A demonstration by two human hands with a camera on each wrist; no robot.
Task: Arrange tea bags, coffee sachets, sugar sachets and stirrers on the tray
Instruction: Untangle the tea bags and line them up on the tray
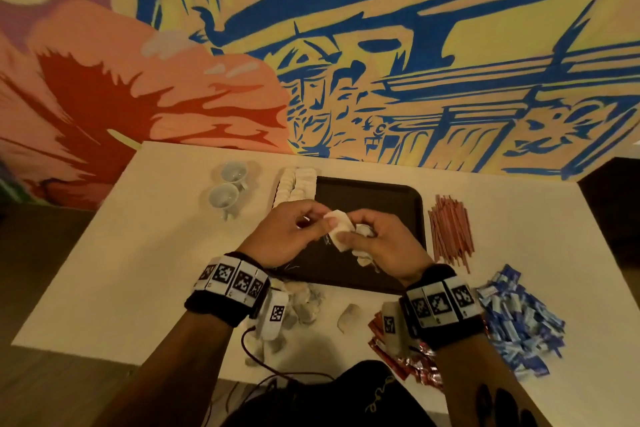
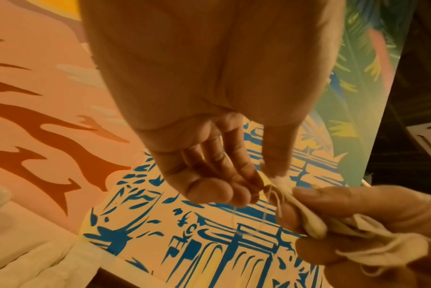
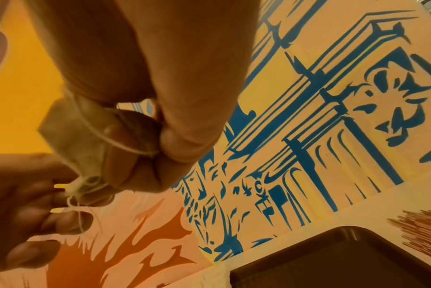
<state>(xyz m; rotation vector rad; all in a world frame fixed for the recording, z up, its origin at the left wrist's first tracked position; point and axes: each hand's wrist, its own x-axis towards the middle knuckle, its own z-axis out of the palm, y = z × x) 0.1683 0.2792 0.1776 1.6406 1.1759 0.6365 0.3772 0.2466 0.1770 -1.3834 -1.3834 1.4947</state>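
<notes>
Both hands hover over the black tray (image 1: 388,194). My right hand (image 1: 349,236) grips a small bunch of white tea bags (image 1: 338,231), with their strings wound around the fingers in the right wrist view, where one tea bag (image 3: 74,136) sticks out. My left hand (image 1: 322,218) pinches the top corner of the outermost tea bag (image 2: 275,180) between thumb and forefinger. A neat row of tea bags (image 1: 298,184) lies along the tray's left edge. Red stirrers (image 1: 450,229), blue sugar sachets (image 1: 519,319) and red coffee sachets (image 1: 415,360) lie on the table to the right.
Two pale cups (image 1: 228,189) stand at the back left of the white table (image 1: 121,253). Loose tea bags (image 1: 304,302) lie near the tray's front edge. A painted wall rises just behind the table. A cable hangs off the front edge.
</notes>
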